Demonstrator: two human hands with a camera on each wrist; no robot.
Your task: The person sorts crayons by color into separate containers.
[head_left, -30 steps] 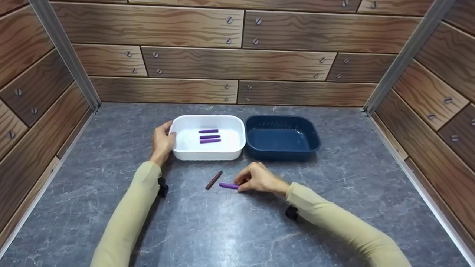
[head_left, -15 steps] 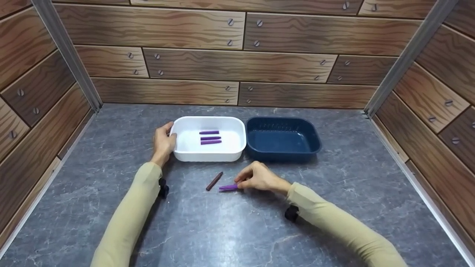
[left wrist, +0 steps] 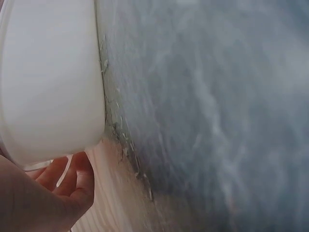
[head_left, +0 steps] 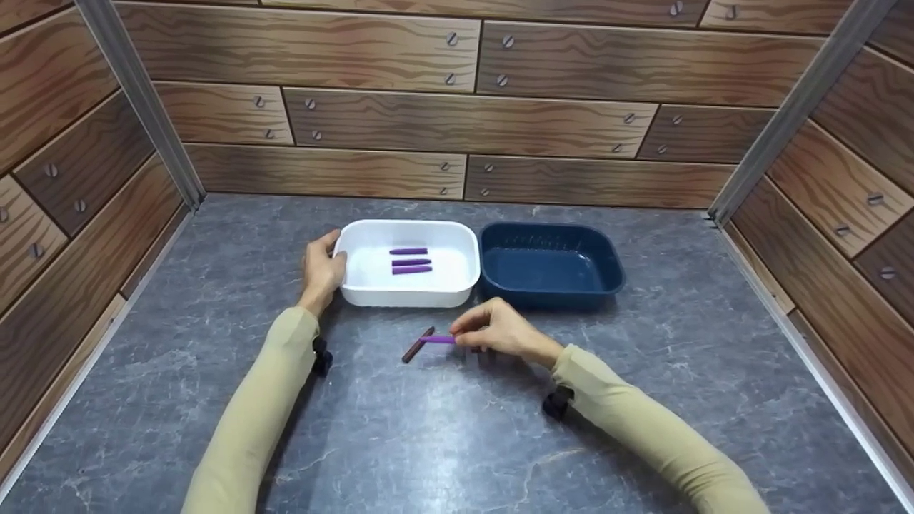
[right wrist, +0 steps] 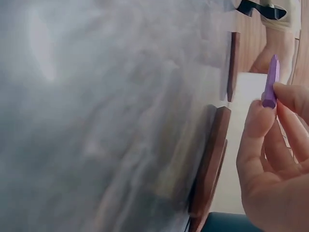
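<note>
My right hand pinches a purple crayon between thumb and fingertips, raised over the table in front of the trays. The right wrist view shows this crayon's hexagonal body at the fingertips. Below it on the table lies a brown crayon; more brown crayons appear in the right wrist view, mostly hidden under the hand in the head view. My left hand grips the left end of a white tray. Three purple crayons lie inside that tray, roughly parallel.
A dark blue tray stands close against the white tray's right side, with no crayon seen in it. The grey marbled table extends around both. Wood-patterned walls enclose the back and sides.
My right hand has lifted the purple crayon off the table and slightly away from me, so it now overlaps the brown crayon in view. The left hand stays on the white tray.
</note>
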